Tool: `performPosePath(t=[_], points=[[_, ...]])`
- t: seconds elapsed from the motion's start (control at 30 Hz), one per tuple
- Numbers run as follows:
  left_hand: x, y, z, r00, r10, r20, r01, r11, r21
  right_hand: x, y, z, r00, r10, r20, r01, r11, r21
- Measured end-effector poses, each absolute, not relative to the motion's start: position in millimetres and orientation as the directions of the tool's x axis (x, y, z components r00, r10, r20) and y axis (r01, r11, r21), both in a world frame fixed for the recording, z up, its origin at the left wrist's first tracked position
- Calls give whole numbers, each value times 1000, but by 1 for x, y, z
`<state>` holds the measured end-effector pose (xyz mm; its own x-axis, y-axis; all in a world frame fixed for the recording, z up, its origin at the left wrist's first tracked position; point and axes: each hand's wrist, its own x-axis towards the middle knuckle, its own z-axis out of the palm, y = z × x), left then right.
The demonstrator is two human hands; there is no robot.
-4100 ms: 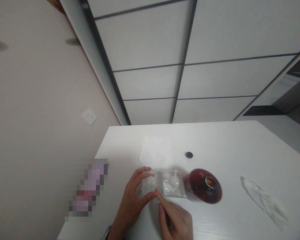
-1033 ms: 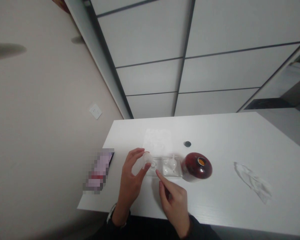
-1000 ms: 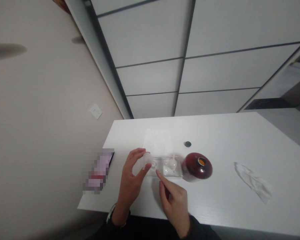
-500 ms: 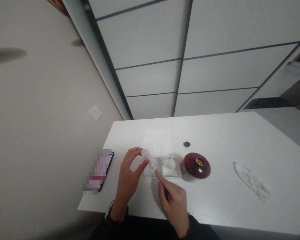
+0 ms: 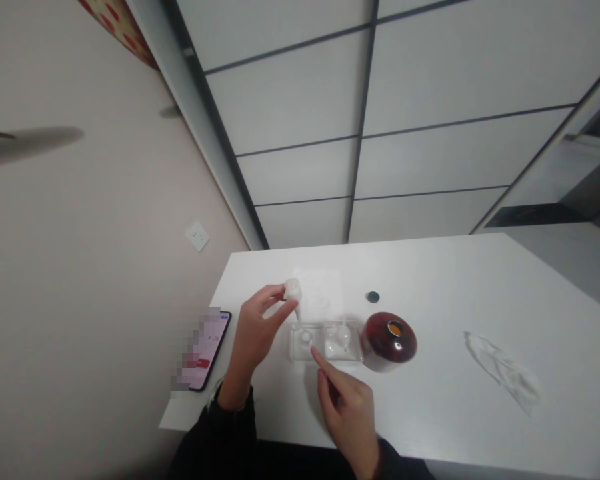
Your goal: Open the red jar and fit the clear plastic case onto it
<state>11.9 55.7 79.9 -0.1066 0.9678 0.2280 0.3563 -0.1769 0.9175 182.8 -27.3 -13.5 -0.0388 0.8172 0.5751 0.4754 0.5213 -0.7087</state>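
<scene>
The person's left hand (image 5: 255, 320) is closed on a small, milky-white translucent bulb (image 5: 293, 289), pinching it at the fingertips and lifting it clear of the table, just above the near edge of a sheet of thin white paper (image 5: 320, 293). The right hand (image 5: 347, 417) is apart from it, index finger stretched out with its tip just beside a clear plastic two-compartment tray (image 5: 326, 360); the other fingers curl in, and whether they hide anything is impossible to tell.

As things lie, the bulb is out of the tray, while the left compartment keeps a small clear round disc (image 5: 306, 338) and the right one a second white stemmed bulb (image 5: 343, 339) — so one piece is in hand and one remains in place. Just past the tray stands a round dark-red glass bottle (image 5: 386, 341), with a small black round cap (image 5: 373, 297) lying near it on the white table (image 5: 445, 280) — apart from both hands.
</scene>
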Motion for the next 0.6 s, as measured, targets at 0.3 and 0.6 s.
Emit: performPosePath(t=[0.3,0.6], points=[[-2,137,49,-65,995,74,596,-21,803,183,-27,-15,-31,805,592,478,533,-698],[-3,155,5,-75,997,-31,736,76,672,182,-26,-19,-30,787,617,439,565,-699]])
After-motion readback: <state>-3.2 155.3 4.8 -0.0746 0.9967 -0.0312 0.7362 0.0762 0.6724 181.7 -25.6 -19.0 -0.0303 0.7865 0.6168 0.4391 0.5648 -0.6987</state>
